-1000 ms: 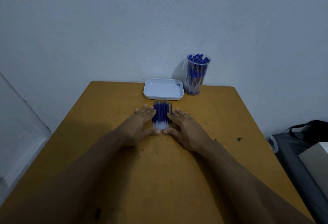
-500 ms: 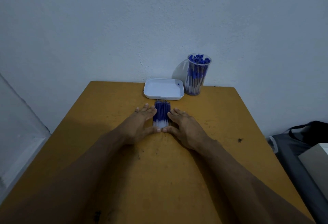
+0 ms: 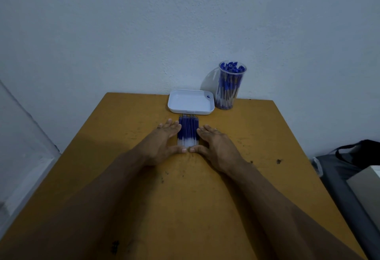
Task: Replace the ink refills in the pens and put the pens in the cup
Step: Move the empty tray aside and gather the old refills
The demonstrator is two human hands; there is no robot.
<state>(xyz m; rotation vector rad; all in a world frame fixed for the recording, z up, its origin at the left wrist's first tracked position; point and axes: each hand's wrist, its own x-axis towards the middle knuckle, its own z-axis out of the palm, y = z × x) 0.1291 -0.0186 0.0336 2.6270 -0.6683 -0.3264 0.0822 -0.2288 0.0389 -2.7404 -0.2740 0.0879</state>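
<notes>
A: Left to right, then. The left hand (image 3: 164, 139) lies flat on the table (image 3: 257, 136), fingers straight against the left flank of the refills (image 3: 188, 133), thumb tucked under their near ends. The right hand (image 3: 216, 144) mirrors it on the other flank — fingers extended too, nothing clenched, nothing pinched.

B: And the refills themselves?

A: A neat row at the table's middle, tips toward 12 o'clock, just short of the tray (image 3: 191, 101). The cup (image 3: 230, 86) stands at about 1 o'clock from them, beside the tray, packed with pens (image 3: 227, 83).

B: How would they handle?

A: Light, thin, smooth plastic, I'd judge — likely to roll and scatter if the hands part. One at a time, pinched mid-shaft, seems safest; the tips look delicate and may smear ink.

B: The surface?

A: Flat ochre tabletop, speckled with dark marks, hard enough that a refill would skate on it. It sits against a pale wall (image 3: 144, 33); at 3 o'clock, off the table, a dark bag (image 3: 349, 157).
</notes>
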